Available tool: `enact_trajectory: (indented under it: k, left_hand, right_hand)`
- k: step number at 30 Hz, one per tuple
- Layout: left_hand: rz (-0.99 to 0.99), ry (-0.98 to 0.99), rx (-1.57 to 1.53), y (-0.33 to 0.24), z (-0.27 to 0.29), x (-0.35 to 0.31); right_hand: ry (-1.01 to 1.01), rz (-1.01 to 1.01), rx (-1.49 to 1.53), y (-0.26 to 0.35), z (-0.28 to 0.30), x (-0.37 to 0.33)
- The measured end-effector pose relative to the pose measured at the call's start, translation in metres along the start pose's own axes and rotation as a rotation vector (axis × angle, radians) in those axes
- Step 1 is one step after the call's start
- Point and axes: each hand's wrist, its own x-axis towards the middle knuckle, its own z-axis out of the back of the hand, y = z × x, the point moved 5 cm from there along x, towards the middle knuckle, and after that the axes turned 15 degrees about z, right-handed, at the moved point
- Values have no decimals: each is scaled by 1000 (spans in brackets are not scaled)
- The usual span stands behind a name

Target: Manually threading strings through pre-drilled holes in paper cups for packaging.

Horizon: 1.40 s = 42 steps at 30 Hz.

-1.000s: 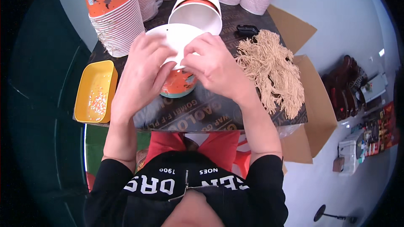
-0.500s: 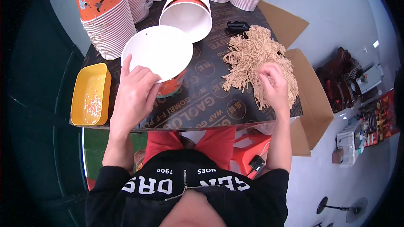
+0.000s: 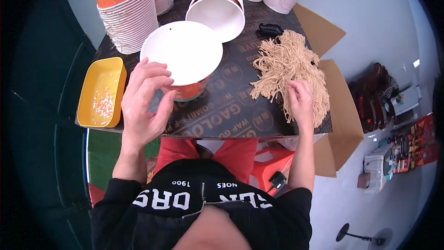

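Note:
An orange paper bucket with a white interior stands at the middle-left of the table, its mouth tipped toward me. My left hand is beside its near-left rim, fingers apart and curved, thumb away from them, gripping nothing. Over the heap of beige cords on the right lies my right hand, its fingers curled together against the strands. What those fingers pinch, if anything, is too small to make out. A yellow tray with small orange and white bits is left of my left hand.
Tall stacks of nested paper buckets line the table's far side. Two more buckets lie on their sides behind the near one. A black object sits by the cords. An open cardboard box adjoins the table's right edge.
My left hand has let go of the bucket's rim and opened beside it. The bucket now sits lower and more upright. My right hand has come down closer onto the cords.

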Motion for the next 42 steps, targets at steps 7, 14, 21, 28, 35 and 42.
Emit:
enact_trajectory:
  k: [7,14,21,28,35,42]
  left_hand:
    - [-23,-18,-34,-2,5,-3]
    - [16,0,-69,-1,2,-8]
    - [6,-49,-49,0,4,-7]
    - [14,-68,-66,1,4,-6]
    - [17,-70,-56,0,-2,-10]
    - [-16,56,-54,-10,-4,-14]
  right_hand:
    - [25,99,-117,-8,-9,26]
    - [140,177,-166,-19,-15,43]
    - [65,185,-116,-21,-17,45]
    - [96,377,-151,53,-12,62]
    - [75,327,296,147,-31,63]
    - [13,249,495,192,-36,66]
